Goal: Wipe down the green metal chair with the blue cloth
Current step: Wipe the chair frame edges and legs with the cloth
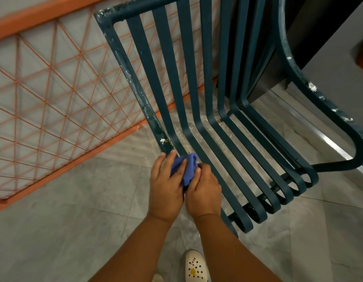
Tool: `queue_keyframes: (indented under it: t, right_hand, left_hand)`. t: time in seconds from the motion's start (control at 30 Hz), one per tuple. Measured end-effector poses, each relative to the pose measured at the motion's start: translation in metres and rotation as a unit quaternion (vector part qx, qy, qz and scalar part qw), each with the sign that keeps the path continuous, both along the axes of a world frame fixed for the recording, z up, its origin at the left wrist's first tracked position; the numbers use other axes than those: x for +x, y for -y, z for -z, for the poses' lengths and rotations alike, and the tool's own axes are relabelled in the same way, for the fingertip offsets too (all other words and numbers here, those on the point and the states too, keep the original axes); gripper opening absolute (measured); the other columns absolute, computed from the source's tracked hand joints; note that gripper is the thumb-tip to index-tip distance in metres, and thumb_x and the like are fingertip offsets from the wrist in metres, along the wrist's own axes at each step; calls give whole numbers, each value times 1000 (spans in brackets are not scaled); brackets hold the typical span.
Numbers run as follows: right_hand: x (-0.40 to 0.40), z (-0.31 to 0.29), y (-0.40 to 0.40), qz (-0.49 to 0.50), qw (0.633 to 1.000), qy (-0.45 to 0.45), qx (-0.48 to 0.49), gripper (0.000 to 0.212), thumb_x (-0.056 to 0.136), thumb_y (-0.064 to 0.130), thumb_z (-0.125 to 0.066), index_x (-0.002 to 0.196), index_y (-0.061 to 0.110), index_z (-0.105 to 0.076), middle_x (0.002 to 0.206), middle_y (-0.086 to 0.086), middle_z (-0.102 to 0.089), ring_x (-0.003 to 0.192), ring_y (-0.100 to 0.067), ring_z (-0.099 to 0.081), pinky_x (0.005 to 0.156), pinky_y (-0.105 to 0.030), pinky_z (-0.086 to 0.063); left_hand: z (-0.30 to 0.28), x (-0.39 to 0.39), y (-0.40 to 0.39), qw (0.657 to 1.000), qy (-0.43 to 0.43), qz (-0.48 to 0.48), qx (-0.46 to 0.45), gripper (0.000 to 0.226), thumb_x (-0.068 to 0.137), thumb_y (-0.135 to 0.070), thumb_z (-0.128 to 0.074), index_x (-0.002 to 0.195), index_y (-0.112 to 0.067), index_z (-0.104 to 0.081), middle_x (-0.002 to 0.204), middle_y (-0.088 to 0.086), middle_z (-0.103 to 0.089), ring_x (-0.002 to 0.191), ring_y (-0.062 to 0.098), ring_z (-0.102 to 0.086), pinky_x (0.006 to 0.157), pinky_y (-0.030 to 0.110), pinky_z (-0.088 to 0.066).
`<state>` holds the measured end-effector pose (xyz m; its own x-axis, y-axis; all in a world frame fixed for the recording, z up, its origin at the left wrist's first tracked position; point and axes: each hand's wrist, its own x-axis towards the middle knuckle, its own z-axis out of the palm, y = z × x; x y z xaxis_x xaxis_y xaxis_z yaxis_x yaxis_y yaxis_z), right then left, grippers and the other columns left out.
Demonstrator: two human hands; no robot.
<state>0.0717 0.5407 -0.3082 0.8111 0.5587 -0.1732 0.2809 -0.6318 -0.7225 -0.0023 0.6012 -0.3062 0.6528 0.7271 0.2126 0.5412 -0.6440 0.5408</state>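
Observation:
The dark green metal chair [199, 82] fills the upper middle, with long flat slats that bend from the back into the seat. White specks and dust dot its left frame tube and right armrest. The blue cloth [187, 168] is bunched up at the seat's left edge, against the lower end of the left frame tube. My left hand [166, 186] and my right hand [204, 188] both close around the cloth, side by side, pressing it onto the frame. Part of the cloth is hidden under my fingers.
An orange lattice railing [54, 94] runs along the left. Grey floor tiles [75, 210] lie below. A dark panel [310, 37] and a metal door track [329, 143] stand behind the chair at right. My white clog [196, 266] shows at the bottom.

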Motion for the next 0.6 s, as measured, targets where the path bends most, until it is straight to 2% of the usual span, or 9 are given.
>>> queue_keyframes:
  t: [0.1, 0.2, 0.3, 0.43, 0.53, 0.6]
  right_hand:
    - [-4, -1, 0, -45, 997, 59, -35, 28, 101, 35, -25, 107, 24, -51, 93, 6, -59, 85, -16, -55, 78, -34, -41]
    - [-4, -2, 0, -52, 996, 59, -43, 32, 101, 36, -24, 109, 23, -52, 94, 5, -60, 84, -15, -54, 82, -35, -42]
    - [-3, -3, 0, -47, 997, 43, -45, 34, 99, 39, -22, 106, 23, -50, 90, 6, -59, 82, -15, -54, 84, -37, -43]
    - [-4, -4, -1, -49, 997, 53, -41, 34, 98, 41, -19, 101, 27, -50, 87, 11, -55, 79, -10, -52, 83, -35, -43]
    - [-4, -4, -2, -48, 996, 58, -40, 31, 99, 40, -20, 97, 28, -48, 86, 11, -54, 79, -11, -52, 82, -35, -42]
    - [-4, -3, -2, -53, 996, 61, -40, 31, 99, 40, -20, 96, 28, -48, 85, 11, -53, 79, -12, -53, 82, -35, -42]
  left_hand:
    - [-11, 15, -32, 998, -33, -42, 27, 36, 88, -21, -59, 122, -14, -63, 122, 15, -57, 114, 28, -43, 96, 39, -47]
    - [-9, 16, -37, 994, -49, 49, 89, 42, 80, -11, -72, 120, -8, -64, 107, 15, -64, 96, 35, -58, 81, 39, -54]
    - [-5, 8, -28, 984, -93, 97, 114, 42, 85, -27, -65, 124, -11, -62, 109, 11, -64, 95, 30, -58, 80, 39, -54]
    - [-5, 16, -42, 973, -145, 63, 170, 50, 77, -26, -74, 122, -7, -62, 113, 14, -63, 91, 31, -59, 74, 37, -54]
    - [-10, 33, -56, 974, -185, 11, 129, 52, 84, -27, -65, 132, -11, -53, 123, 13, -54, 103, 31, -51, 86, 39, -46]
    - [-10, 35, -55, 974, -188, 29, 127, 51, 82, -26, -67, 131, -13, -55, 117, 11, -56, 100, 29, -51, 84, 38, -45]
